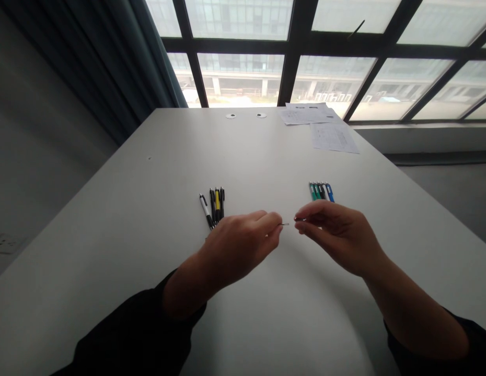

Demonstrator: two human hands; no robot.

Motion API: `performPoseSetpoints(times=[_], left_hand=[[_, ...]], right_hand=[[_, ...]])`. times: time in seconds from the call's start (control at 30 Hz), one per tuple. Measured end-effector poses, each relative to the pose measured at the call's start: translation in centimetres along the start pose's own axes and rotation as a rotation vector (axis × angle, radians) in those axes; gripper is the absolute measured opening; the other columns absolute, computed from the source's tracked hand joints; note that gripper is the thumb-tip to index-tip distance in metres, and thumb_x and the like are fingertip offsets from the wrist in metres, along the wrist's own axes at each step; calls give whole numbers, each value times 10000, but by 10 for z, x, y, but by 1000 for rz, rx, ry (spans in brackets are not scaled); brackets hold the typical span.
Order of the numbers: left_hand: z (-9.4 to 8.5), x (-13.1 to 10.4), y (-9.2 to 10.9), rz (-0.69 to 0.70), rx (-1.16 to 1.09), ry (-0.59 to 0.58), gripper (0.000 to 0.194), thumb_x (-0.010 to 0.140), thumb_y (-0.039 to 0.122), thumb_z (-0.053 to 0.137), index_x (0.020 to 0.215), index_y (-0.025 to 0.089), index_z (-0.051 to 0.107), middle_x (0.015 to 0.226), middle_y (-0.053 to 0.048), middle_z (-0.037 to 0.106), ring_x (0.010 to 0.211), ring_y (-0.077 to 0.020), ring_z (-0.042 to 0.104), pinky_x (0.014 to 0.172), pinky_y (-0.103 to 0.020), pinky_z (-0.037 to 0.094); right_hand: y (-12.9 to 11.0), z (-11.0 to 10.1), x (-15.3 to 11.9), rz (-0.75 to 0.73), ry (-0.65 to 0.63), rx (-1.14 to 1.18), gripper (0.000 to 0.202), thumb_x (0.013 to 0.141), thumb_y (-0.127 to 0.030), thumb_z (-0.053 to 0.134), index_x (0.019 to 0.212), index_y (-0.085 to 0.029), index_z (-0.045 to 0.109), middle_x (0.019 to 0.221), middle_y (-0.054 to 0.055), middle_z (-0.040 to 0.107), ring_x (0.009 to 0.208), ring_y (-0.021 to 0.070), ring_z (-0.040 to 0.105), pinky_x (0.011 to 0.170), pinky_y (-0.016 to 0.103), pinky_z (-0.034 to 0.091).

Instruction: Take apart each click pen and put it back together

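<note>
Over the middle of the white table, my left hand [246, 235] is closed in a pinch. A thin, silvery-tipped pen part [285, 224] sticks out of its fingertips to the right; its rest is hidden in the hand. Facing it across a small gap, my right hand [340, 232] pinches a small dark pen part [300, 219] between thumb and fingers. The two parts are apart. Beyond my left hand lies a group of pens, among them a white-and-black pen [206, 210] and a yellow pen [217, 199]. Past my right hand is a row of pens [320, 191] in green, black, white and blue, partly covered.
The white table [180, 146] reaches to a dark-framed window [301, 49]. Printed sheets [333, 137] lie at its far right, and two round fittings [231, 116] sit near the far edge. A blue curtain [129, 62] hangs at the left.
</note>
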State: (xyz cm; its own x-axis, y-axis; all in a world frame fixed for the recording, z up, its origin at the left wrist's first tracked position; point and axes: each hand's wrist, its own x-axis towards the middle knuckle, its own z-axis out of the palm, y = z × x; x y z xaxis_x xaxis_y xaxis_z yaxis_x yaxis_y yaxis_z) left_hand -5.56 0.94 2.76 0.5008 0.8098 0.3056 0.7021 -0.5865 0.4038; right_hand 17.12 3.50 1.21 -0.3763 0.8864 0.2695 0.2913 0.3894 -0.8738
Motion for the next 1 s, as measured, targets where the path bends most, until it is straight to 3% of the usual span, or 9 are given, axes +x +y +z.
performPoseSetpoints(times=[0.13, 0.2, 0.4, 0.63, 0.73, 0.83, 0.9, 1.0], left_hand=[[-1, 1, 1, -57, 24, 1, 184, 998, 229, 490, 943, 190, 662, 768, -9, 688, 647, -130, 639, 629, -229, 475], [-2, 1, 2, -81, 18, -4, 183, 992, 228, 488, 938, 197, 660, 767, -8, 686, 653, -134, 637, 640, -236, 471], [-2, 2, 3, -97, 5, -23, 187, 989, 242, 482, 923, 200, 651, 763, -12, 683, 654, -140, 635, 636, -242, 456], [-1, 1, 2, -117, -10, -54, 182, 988, 233, 494, 952, 188, 666, 796, -29, 701, 688, -151, 664, 653, -248, 478], [-1, 2, 3, -96, -32, -55, 192, 995, 232, 486, 954, 179, 666, 792, -31, 700, 668, -143, 653, 635, -241, 477], [1, 1, 4, -79, -38, -60, 199, 1001, 246, 485, 950, 174, 663, 790, -32, 695, 653, -139, 636, 622, -240, 465], [2, 1, 4, -90, -36, -72, 203, 1004, 259, 485, 956, 172, 663, 796, -30, 693, 650, -139, 625, 617, -247, 454], [3, 1, 5, -98, -44, -95, 218, 1010, 281, 481, 944, 171, 657, 784, -19, 678, 636, -136, 601, 607, -253, 436]], right_hand=[[24, 5, 8, 114, -216, -569, 48, 889, -184, 662, 868, -164, 700, 816, 65, 723, 707, 178, 643, 666, 297, 499], [38, 11, 10, 163, -313, -680, 81, 857, -131, 649, 800, -156, 701, 785, 71, 721, 689, 180, 626, 664, 296, 460], [56, 18, 9, 209, -402, -713, 120, 838, -120, 629, 769, -155, 720, 779, 83, 732, 686, 192, 624, 652, 290, 411], [48, 13, 9, 232, -382, -679, 170, 813, -131, 709, 978, -149, 747, 826, 79, 751, 743, 205, 661, 714, 302, 471], [31, 7, 8, 189, -297, -511, 189, 850, -261, 758, 1007, -160, 730, 823, 62, 743, 722, 183, 660, 701, 303, 516], [14, 6, 3, 121, -210, 11, 244, 884, -350, 750, 1054, -178, 717, 791, 35, 732, 663, 156, 661, 629, 290, 569], [7, 8, 0, 98, -190, 263, 229, 891, -325, 753, 1068, -183, 725, 765, 24, 733, 640, 148, 677, 592, 279, 591], [4, 13, -3, 76, -137, 387, 130, 880, -252, 768, 985, -176, 760, 711, 19, 741, 592, 135, 685, 558, 259, 599]])
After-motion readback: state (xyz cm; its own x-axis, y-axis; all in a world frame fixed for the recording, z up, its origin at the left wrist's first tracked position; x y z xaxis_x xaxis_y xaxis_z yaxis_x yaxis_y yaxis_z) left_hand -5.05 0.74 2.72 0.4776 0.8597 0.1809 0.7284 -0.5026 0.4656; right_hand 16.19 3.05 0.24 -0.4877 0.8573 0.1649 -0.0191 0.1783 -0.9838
